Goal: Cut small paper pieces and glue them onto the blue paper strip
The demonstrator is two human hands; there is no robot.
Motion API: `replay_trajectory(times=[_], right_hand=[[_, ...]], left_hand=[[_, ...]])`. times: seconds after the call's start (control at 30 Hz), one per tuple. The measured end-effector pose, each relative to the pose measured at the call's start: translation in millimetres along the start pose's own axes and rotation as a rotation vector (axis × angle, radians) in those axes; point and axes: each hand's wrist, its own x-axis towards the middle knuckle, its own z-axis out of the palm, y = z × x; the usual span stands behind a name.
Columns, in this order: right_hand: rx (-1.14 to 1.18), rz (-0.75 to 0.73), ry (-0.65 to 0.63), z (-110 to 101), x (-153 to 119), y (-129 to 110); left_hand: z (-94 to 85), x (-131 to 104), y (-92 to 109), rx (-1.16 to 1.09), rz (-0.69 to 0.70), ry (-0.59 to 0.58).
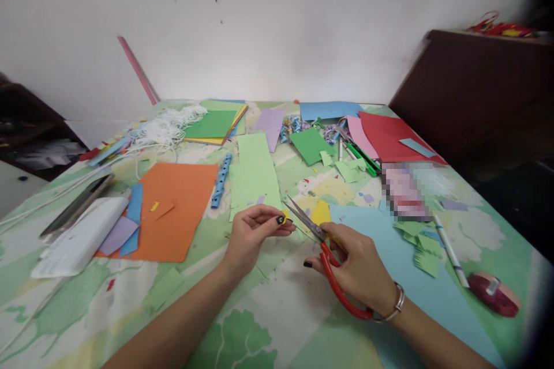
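Observation:
Near the middle of the table my left hand (257, 236) is closed in a pinch on a small yellow paper piece (285, 216), mostly covered by the fingers. My right hand (359, 262) grips scissors (305, 220) with red handles. Their blades point up and left, slightly apart, with the tips close to the left fingertips. Just beyond the right hand lies a yellow paper scrap (321, 212). A light blue sheet (415, 300) spreads under the right wrist, and a light green sheet (255, 173) lies beyond the left hand.
An orange sheet (173, 213), a phone (78, 204) and a blue paper spiral (221, 180) lie left. White string (164, 127) is heaped behind. Cut green scraps (426, 253), a marker (450, 248) and a dark red object (493, 294) sit right. A dark cabinet (480, 86) borders the table.

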Motion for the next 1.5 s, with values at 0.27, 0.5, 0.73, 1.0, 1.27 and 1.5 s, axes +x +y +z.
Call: replay_trajectory(times=[0.27, 0.5, 0.73, 1.0, 1.27, 1.5], right_hand=[[-0.064, -0.042, 0.000, 4.7, -5.3, -2.6], [-0.111, -0.067, 0.018, 8.0, -6.7, -1.6], [-0.110, -0.075, 0.034, 8.6, -6.7, 0.0], [-0.120, -0.083, 0.037, 8.8, -7.8, -1.0], [-0.109, -0.070, 0.026, 10.0, -7.7, -1.4], [-0.095, -0.078, 0.034, 10.2, -8.3, -0.1]], left_hand=[[10.4, -6.7, 2.6, 0.134, 0.081, 0.052], [14.7, -8.4, -0.8, 0.127, 0.065, 0.048], [14.4, -10.1, -5.4, 0.102, 0.049, 0.049], [12.6, -7.7, -8.3, 0.115, 0.023, 0.045], [10.4, -6.4, -10.0, 0.115, -0.012, 0.034], [10.1, -7.2, -10.5, 0.113, -0.011, 0.033]])
